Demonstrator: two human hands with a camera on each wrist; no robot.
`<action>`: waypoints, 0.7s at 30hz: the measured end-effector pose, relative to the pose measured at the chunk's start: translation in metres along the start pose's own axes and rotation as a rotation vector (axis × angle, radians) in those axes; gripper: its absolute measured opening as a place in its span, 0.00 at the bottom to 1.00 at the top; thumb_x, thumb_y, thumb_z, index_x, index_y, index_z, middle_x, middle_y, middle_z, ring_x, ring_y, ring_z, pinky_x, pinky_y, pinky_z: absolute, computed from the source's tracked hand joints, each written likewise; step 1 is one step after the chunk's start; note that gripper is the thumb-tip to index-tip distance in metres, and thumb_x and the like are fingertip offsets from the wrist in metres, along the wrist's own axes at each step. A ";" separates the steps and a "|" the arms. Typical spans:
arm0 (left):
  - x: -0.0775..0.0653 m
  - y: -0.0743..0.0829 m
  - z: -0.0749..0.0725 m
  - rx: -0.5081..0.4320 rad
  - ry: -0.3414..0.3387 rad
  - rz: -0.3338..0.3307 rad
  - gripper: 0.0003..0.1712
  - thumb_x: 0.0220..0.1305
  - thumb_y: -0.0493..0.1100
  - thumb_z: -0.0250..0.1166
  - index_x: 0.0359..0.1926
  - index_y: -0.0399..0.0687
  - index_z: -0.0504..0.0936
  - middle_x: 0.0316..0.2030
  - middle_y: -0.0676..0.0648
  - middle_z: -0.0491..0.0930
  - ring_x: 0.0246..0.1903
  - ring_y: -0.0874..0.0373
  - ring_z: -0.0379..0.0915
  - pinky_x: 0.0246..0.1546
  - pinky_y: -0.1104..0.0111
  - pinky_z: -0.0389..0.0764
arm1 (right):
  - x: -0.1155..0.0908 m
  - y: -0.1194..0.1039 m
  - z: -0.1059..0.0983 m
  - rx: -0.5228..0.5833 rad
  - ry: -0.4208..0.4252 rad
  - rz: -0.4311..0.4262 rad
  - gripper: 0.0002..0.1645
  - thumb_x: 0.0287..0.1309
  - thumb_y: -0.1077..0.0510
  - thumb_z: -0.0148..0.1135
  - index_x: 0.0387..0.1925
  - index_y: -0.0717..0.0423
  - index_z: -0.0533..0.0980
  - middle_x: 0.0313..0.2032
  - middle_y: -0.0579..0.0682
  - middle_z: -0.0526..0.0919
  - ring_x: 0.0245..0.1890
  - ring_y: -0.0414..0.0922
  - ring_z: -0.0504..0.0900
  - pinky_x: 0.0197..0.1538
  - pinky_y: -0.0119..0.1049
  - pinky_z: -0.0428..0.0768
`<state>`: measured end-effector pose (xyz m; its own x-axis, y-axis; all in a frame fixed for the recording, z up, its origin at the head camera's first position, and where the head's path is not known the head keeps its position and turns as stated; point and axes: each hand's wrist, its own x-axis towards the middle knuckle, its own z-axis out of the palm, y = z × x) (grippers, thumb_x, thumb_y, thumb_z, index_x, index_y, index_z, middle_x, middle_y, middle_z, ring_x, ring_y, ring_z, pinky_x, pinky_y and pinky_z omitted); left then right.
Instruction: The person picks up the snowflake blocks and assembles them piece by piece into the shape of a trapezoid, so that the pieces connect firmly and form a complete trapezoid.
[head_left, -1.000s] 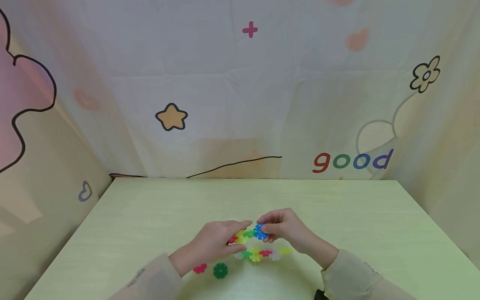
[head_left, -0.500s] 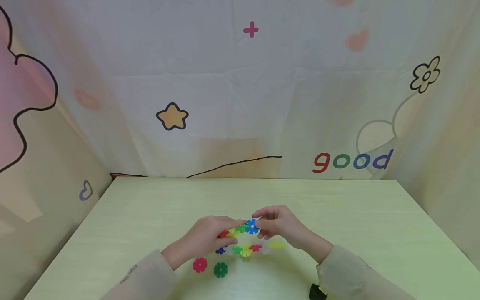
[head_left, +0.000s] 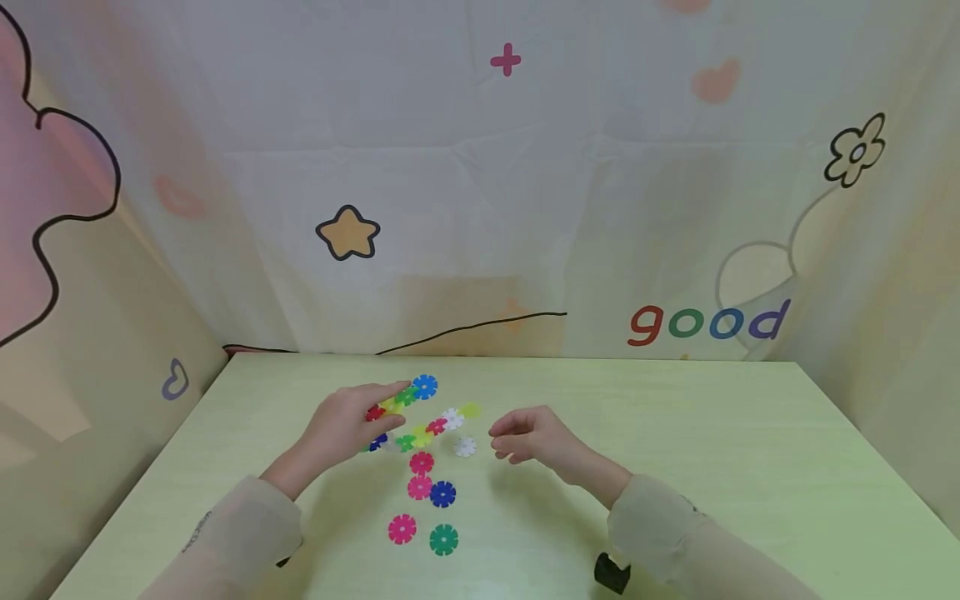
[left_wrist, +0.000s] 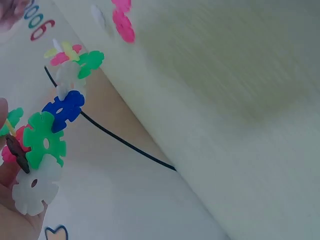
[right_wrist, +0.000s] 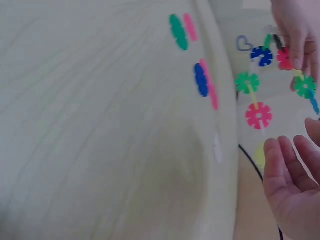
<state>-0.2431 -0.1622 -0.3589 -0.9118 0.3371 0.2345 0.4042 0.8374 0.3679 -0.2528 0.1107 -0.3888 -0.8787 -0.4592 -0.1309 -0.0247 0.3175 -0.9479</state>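
Discs [head_left: 419, 487] dot the pale table [head_left: 720, 450] before printed cloth [head_left: 480, 208].

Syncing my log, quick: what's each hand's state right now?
Left hand: holding a chain of interlocked plastic flower discs.
Right hand: open, holding nothing.

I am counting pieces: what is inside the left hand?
The left hand holds a disc chain; a red disc and yellow disc show. Parts the hand covers are hidden.

The pale green table [head_left: 720, 467] bears a white disc [head_left: 465, 447], three pink discs [head_left: 402, 528], a blue disc [head_left: 442, 494] — and a green disc [head_left: 444, 540].
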 end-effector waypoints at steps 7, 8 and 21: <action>0.001 -0.016 -0.005 -0.004 0.013 -0.059 0.30 0.52 0.49 0.64 0.58 0.54 0.69 0.51 0.45 0.75 0.46 0.49 0.73 0.39 0.62 0.77 | 0.019 0.014 0.017 -0.288 -0.041 -0.036 0.18 0.53 0.55 0.59 0.46 0.58 0.76 0.47 0.53 0.78 0.48 0.48 0.74 0.53 0.46 0.72; 0.001 -0.018 -0.006 -0.004 0.012 -0.065 0.30 0.52 0.49 0.64 0.58 0.54 0.69 0.51 0.44 0.75 0.46 0.49 0.73 0.38 0.63 0.78 | 0.021 0.014 0.020 -0.333 -0.055 -0.036 0.19 0.53 0.54 0.59 0.47 0.56 0.75 0.49 0.52 0.77 0.51 0.49 0.73 0.54 0.48 0.70; 0.000 -0.026 -0.009 0.014 -0.007 -0.112 0.31 0.53 0.49 0.64 0.59 0.53 0.68 0.54 0.43 0.73 0.49 0.46 0.71 0.44 0.56 0.76 | 0.028 0.007 0.067 -0.974 -0.416 -0.166 0.40 0.49 0.31 0.51 0.64 0.36 0.56 0.68 0.42 0.50 0.68 0.49 0.46 0.63 0.55 0.54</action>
<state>-0.2528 -0.1877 -0.3601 -0.9517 0.2439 0.1866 0.2988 0.8758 0.3791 -0.2457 0.0441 -0.4186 -0.6026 -0.7457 -0.2843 -0.6602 0.6659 -0.3474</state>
